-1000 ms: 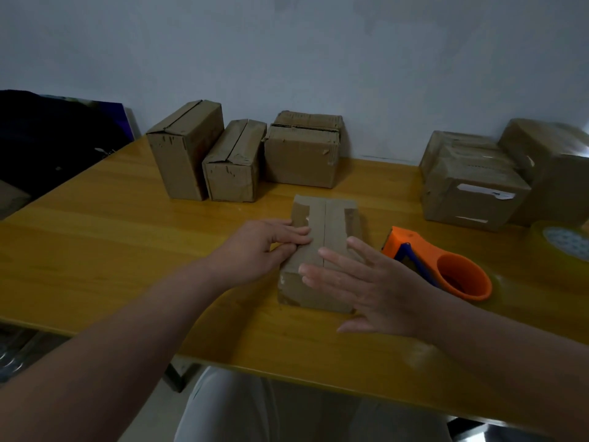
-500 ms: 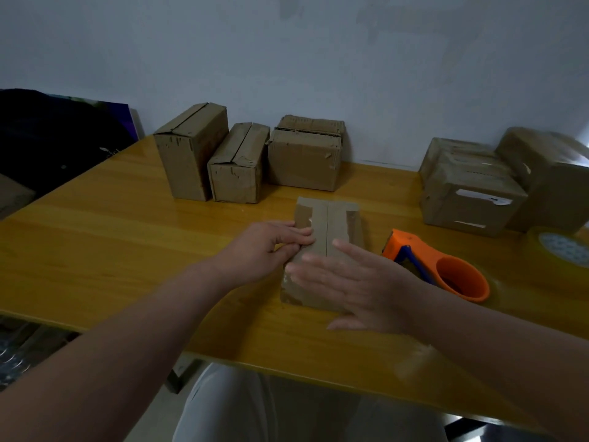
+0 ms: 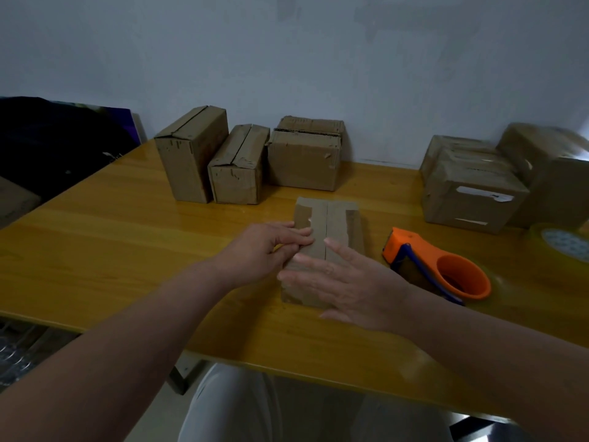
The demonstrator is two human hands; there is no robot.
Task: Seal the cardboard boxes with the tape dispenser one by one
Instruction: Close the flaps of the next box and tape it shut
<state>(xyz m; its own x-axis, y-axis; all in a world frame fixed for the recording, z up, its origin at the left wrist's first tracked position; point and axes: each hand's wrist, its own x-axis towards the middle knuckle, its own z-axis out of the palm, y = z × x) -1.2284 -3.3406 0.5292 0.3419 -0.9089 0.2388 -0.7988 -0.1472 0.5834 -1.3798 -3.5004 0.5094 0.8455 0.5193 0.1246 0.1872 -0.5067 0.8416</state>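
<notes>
Both hands press the small cardboard box (image 3: 331, 224): right hand (image 3: 347, 282) flat with fingers straight, left hand (image 3: 264, 247) fingertips on its flap, beside the orange tape dispenser (image 3: 439, 263).

A small brown cardboard box (image 3: 331, 224) sits near the middle of the tabletop's near edge, flaps folded shut, its centre seam running away from that edge. Just right of it, an orange plastic tape dispenser (image 3: 436, 266) lies on its side. Three worn brown boxes (image 3: 237, 167) stand along the far edge. A cluster of taped cardboard boxes (image 3: 471, 199) fills the far right corner.
</notes>
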